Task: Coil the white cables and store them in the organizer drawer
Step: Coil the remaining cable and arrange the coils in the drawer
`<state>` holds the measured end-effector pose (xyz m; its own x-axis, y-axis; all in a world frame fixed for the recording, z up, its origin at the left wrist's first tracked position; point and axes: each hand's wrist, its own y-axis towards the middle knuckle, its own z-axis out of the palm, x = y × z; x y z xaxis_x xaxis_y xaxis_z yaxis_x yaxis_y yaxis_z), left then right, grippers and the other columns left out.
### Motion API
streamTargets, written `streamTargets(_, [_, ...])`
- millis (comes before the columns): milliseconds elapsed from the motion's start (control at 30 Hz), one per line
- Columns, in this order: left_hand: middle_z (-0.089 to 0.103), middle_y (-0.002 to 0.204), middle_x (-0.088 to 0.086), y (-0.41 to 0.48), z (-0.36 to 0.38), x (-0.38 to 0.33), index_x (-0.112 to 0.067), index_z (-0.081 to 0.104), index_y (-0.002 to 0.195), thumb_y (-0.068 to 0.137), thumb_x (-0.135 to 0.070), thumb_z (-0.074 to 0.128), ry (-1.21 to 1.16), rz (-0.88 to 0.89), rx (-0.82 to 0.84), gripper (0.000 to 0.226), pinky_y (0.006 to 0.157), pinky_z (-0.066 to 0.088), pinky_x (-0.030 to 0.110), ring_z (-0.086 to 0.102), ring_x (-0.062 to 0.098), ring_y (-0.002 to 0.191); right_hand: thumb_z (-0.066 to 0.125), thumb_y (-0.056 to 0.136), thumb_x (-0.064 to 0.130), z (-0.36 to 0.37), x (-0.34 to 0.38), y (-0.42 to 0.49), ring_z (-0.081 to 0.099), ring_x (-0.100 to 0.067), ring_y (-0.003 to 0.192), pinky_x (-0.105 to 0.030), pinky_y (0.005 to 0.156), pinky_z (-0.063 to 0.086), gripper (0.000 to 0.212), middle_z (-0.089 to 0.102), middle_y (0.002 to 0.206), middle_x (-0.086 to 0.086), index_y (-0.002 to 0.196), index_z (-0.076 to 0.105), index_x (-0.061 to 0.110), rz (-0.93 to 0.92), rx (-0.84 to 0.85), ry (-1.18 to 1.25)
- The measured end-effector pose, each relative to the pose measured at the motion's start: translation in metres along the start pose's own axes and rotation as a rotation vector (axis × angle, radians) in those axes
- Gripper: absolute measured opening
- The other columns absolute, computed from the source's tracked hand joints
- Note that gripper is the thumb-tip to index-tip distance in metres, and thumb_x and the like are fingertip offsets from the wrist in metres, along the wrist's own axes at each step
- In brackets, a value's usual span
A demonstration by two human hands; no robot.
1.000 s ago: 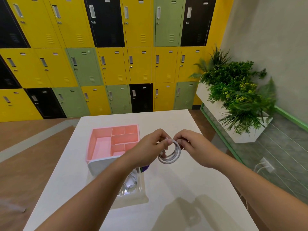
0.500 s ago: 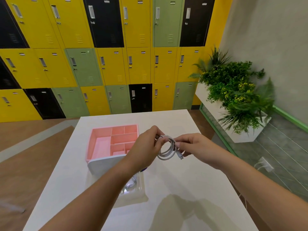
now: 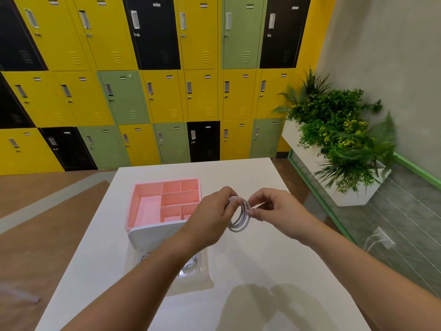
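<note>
Left hand (image 3: 210, 211) pinches the coil (image 3: 239, 220) at its top, right hand (image 3: 279, 211) pinches its right edge, midair over the table (image 3: 262, 271), just right of the organizer (image 3: 143, 201). If either pinch slackens, the springy loops would likely unwind. The ring stands near upright, long axis roughly vertical, opening facing the left hand

Left hand (image 3: 210, 216) and right hand (image 3: 274, 211) pinch a coiled white cable (image 3: 239, 217) above the white table (image 3: 262, 271); pink organizer (image 3: 143, 204) at nine o'clock.

Left forearm (image 3: 143, 280) overhangs drawer (image 3: 199, 277); free tabletop (image 3: 274, 266) right of organizer (image 3: 133, 206)
</note>
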<state>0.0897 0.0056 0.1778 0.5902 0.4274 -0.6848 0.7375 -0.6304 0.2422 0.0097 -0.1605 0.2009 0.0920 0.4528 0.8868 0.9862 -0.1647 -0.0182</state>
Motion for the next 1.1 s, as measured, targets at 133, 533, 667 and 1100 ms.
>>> streamTargets(133, [0.056, 0.079, -0.011, 0.001, 0.004, 0.0, -0.021, 0.054, 0.096, 0.1, -0.036, 0.045, 0.0, 0.007, -0.091, 0.018, 0.064, 0.042, 0.028, 0.053, 0.009, 0.074, 0.073, 0.083, 0.021, 0.008, -0.002, -0.001, 0.061, -0.008, 0.071, -0.015, 0.061, 0.044, 0.01, 0.067, 0.076, 0.007, 0.078, 0.066, 0.026, -0.034, -0.111, -0.099])
streamTargets(533, [0.06, 0.08, -0.005, -0.001, 0.002, 0.003, -0.019, 0.051, 0.097, 0.1, -0.038, 0.045, 0.086, 0.048, -0.096, 0.02, 0.066, 0.047, 0.036, 0.055, 0.01, 0.072, 0.067, 0.087, 0.006, 0.016, -0.008, 0.003, 0.061, -0.019, 0.071, -0.028, 0.067, 0.052, 0.01, 0.069, 0.08, -0.012, 0.082, 0.066, 0.015, 0.033, -0.178, 0.201])
streamTargets(667, [0.06, 0.085, -0.004, -0.002, 0.002, 0.005, -0.02, 0.05, 0.101, 0.101, -0.038, 0.044, 0.138, 0.067, -0.077, 0.019, 0.068, 0.048, 0.037, 0.055, 0.012, 0.075, 0.069, 0.085, 0.005, 0.018, -0.009, 0.005, 0.062, -0.022, 0.074, -0.028, 0.068, 0.054, 0.008, 0.07, 0.082, -0.016, 0.083, 0.066, 0.012, 0.046, -0.179, 0.233])
streamTargets(1100, [0.063, 0.119, -0.004, 0.002, 0.005, 0.001, -0.023, 0.054, 0.124, 0.1, -0.023, 0.046, 0.189, 0.068, -0.153, 0.025, 0.085, 0.046, 0.026, 0.057, 0.016, 0.103, 0.065, 0.084, -0.005, 0.024, -0.004, 0.003, 0.065, -0.033, 0.088, -0.044, 0.082, 0.058, 0.021, 0.069, 0.095, -0.014, 0.087, 0.055, 0.014, 0.026, -0.192, 0.309])
